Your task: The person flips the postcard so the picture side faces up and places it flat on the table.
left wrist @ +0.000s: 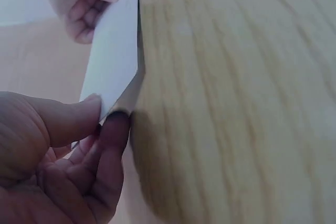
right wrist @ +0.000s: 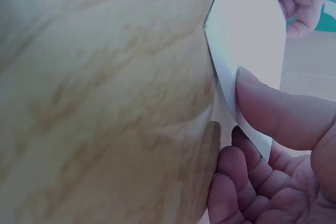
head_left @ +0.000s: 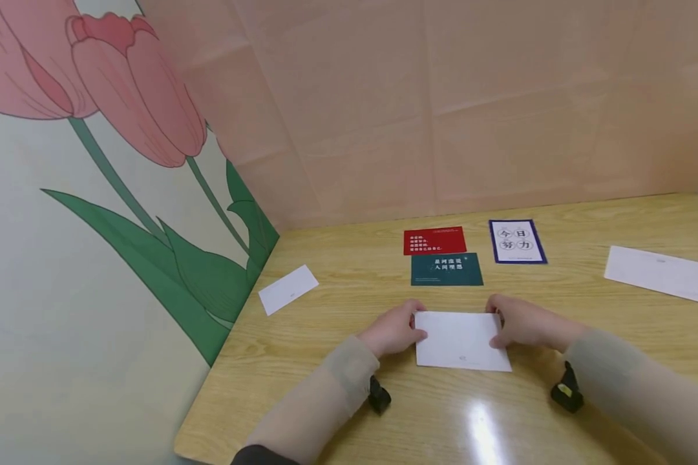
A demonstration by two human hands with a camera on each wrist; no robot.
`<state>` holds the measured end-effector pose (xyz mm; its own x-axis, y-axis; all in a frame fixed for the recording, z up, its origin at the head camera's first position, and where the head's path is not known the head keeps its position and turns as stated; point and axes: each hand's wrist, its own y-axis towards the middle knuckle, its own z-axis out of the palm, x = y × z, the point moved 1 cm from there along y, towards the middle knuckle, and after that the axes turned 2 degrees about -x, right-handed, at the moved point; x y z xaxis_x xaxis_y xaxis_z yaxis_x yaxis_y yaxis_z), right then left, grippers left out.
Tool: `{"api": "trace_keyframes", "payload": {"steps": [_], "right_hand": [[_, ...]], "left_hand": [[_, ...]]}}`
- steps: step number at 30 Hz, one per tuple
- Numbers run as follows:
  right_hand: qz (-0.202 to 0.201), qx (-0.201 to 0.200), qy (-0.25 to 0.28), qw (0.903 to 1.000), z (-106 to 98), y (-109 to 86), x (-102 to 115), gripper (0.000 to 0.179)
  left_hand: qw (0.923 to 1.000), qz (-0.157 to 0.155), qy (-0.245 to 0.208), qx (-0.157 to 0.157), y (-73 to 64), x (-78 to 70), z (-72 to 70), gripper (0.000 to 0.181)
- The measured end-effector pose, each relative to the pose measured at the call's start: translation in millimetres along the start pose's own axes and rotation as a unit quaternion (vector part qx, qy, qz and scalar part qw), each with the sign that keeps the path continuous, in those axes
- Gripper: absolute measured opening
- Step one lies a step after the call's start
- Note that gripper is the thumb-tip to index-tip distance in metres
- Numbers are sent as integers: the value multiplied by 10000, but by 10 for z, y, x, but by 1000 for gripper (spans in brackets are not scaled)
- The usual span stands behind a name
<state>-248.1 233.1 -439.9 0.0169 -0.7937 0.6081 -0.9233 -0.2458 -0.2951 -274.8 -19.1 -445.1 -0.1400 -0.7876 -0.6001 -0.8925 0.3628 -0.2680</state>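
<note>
A white card [head_left: 461,341] with a small grey mark near its lower edge lies between both hands, close over the table. My left hand [head_left: 393,329] pinches its left edge, thumb on top and fingers beneath, as the left wrist view shows with the card [left wrist: 113,45] seen nearly edge-on. On the opposite edge my right hand [head_left: 523,323] pinches the card the same way; in the right wrist view the thumb [right wrist: 278,111] presses the top face while curled fingers sit under it. The card's underside is hidden.
Beyond the hands lie a red card [head_left: 436,241], a teal card [head_left: 446,270] touching it, and a blue-bordered card [head_left: 518,241] with characters. A small white card [head_left: 289,289] is at the left, a long white paper [head_left: 663,274] at the right. A tulip-painted wall [head_left: 93,258] borders the wooden table [head_left: 256,400].
</note>
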Motion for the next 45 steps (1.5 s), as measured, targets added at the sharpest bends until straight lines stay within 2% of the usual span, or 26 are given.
{"api": "trace_keyframes", "payload": {"steps": [4, 8, 13, 18, 23, 29, 34, 37, 40, 45], "right_hand": [[-19, -72, 194, 9998, -27, 11, -24, 57], [-55, -234, 502, 9984, -64, 31, -30, 58], [24, -456, 1109, 9928, -108, 66, -35, 64], [119, -659, 1734, 9826, -140, 85, -20, 69], [202, -756, 2135, 9738, -161, 73, 18, 76], [249, -582, 2483, 9666, -179, 72, 14, 79], [290, -417, 2602, 9642, -193, 56, 7, 70], [277, -392, 2632, 9635, -196, 58, 0, 63], [307, -439, 2600, 9641, -203, 72, -14, 62], [373, -509, 2518, 9657, -212, 94, -20, 65]], "left_hand": [[9983, -146, -569, -23, -3, -5, -36, 42], [9912, -360, -1265, -177, 19, -1, -76, 45], [9762, -553, -2021, -561, 81, 24, -101, 46], [9570, -703, -2678, -864, 143, 24, -90, 35], [9498, -756, -2838, -1075, 176, 1, -102, 31], [9437, -640, -2981, -1284, 196, -51, -136, 33], [9428, -678, -2976, -1337, 202, -76, -140, 32], [9419, -743, -2989, -1342, 202, -76, -139, 26], [9383, -716, -3110, -1334, 198, -73, -141, 18], [9303, -612, -3409, -1208, 198, -49, -145, 15]]}}
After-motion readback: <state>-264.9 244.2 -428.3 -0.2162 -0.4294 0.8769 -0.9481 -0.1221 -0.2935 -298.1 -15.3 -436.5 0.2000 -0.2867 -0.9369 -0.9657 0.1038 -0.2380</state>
